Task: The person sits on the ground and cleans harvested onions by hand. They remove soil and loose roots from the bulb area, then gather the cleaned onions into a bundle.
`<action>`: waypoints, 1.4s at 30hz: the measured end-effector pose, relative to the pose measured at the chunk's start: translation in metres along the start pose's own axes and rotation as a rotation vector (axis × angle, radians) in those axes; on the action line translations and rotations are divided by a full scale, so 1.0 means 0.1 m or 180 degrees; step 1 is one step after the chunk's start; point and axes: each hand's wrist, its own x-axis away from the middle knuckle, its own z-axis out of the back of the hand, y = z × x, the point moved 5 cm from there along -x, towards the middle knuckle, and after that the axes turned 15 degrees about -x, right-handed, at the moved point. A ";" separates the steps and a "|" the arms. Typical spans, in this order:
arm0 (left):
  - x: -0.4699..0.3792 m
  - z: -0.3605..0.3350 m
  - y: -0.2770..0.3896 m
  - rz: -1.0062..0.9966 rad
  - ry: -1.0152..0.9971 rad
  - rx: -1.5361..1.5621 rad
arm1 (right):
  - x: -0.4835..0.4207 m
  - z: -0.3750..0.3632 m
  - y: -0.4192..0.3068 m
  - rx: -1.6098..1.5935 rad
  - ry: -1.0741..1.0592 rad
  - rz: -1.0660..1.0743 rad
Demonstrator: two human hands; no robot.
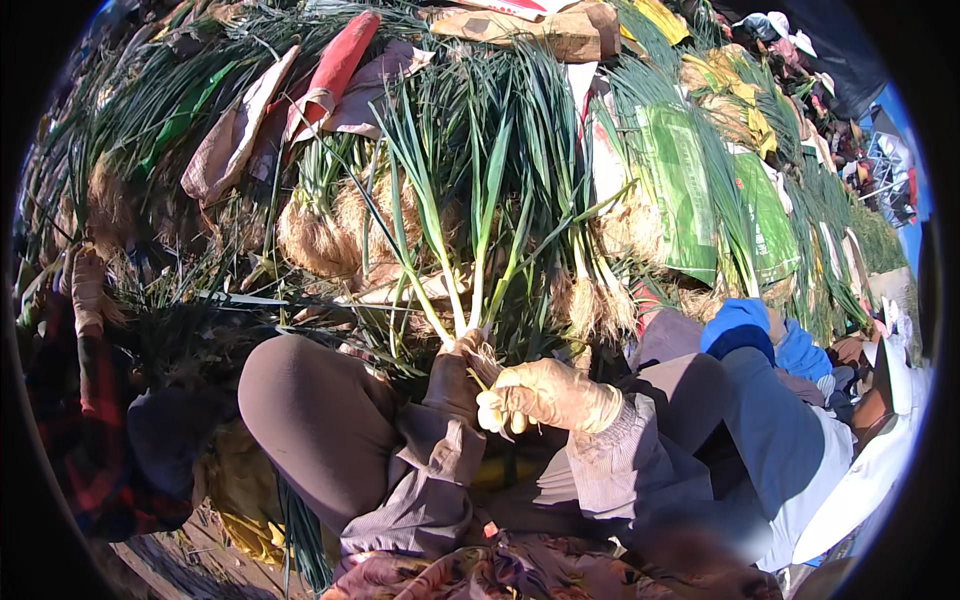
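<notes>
Between my knees, my left hand (448, 379), in a soiled glove, grips a few green onions (457, 300) low on their white stalks. Their green leaves fan upward and away from me. Pale roots (486, 361) stick out at the right of that grip. Just to the right is my right hand (559, 394) in a cream glove, its fingers curled in beside the roots. A thin yellowish strip (476, 379) pokes out from these fingers; the rest of it is hidden in the fist.
Bundled green onions with bushy roots (319, 236) lie in a long heap ahead. Green printed sacks (679, 195), a red sack (345, 56) and brown paper (525, 34) lie over it. People sit close by: a gloved hand (88, 281) at left, a blue sleeve (739, 330) at right.
</notes>
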 end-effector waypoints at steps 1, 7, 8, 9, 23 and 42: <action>-0.03 -0.09 -0.04 0.0079 -0.0077 -0.0029 | 0.07 0.23 -0.12 0.1268 0.0749 -0.0052; 0.21 -0.55 0.10 0.0190 -0.0151 -0.0572 | -0.17 1.42 -0.37 0.2822 0.3317 0.0880; 0.23 -0.46 0.13 0.0145 -0.0070 -0.0667 | -0.36 1.35 -0.33 0.3053 0.3488 0.0502; 0.26 -0.36 0.13 0.0107 0.0002 -0.0763 | -0.49 1.30 -0.30 0.2980 0.3371 0.0137; 0.10 -0.24 -0.03 0.0429 -0.0084 -0.0369 | -0.35 1.51 -0.25 -0.0091 0.2845 0.1599; 0.61 -0.26 -0.07 0.0519 -0.0346 0.0328 | -0.69 1.11 0.08 -0.1395 0.1269 0.1392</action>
